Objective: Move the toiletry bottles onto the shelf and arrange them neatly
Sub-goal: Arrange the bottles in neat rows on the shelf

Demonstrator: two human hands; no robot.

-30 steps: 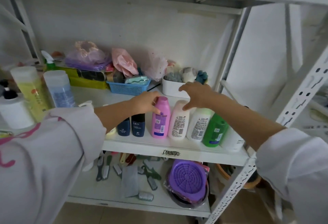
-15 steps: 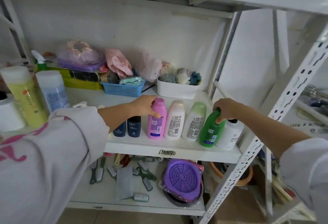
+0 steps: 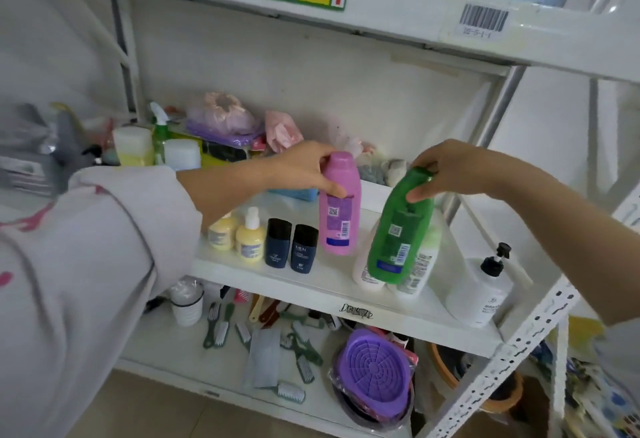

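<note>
My left hand [image 3: 304,170] grips the top of a pink bottle [image 3: 339,209], lifted above the white shelf [image 3: 322,285]. My right hand [image 3: 450,169] holds a green bottle [image 3: 398,229] by its cap, tilted and raised in front of two white bottles [image 3: 415,267] that stand on the shelf. Left of them stand two dark blue bottles [image 3: 292,247] and two small yellow pump bottles [image 3: 239,236]. A white pump bottle [image 3: 481,288] with a black pump stands at the shelf's right end.
Bags, a blue basket [image 3: 298,194] and a white tub fill the shelf's back. A slanted white upright [image 3: 498,351] runs at the right. The lower shelf holds brushes [image 3: 221,326] and a purple round lid [image 3: 375,368]. Taller bottles [image 3: 133,146] stand at the left.
Both hands have lifted their bottles off the shelf: the pink one in my left hand, the green one in my right. The view has shifted up and to the right.
</note>
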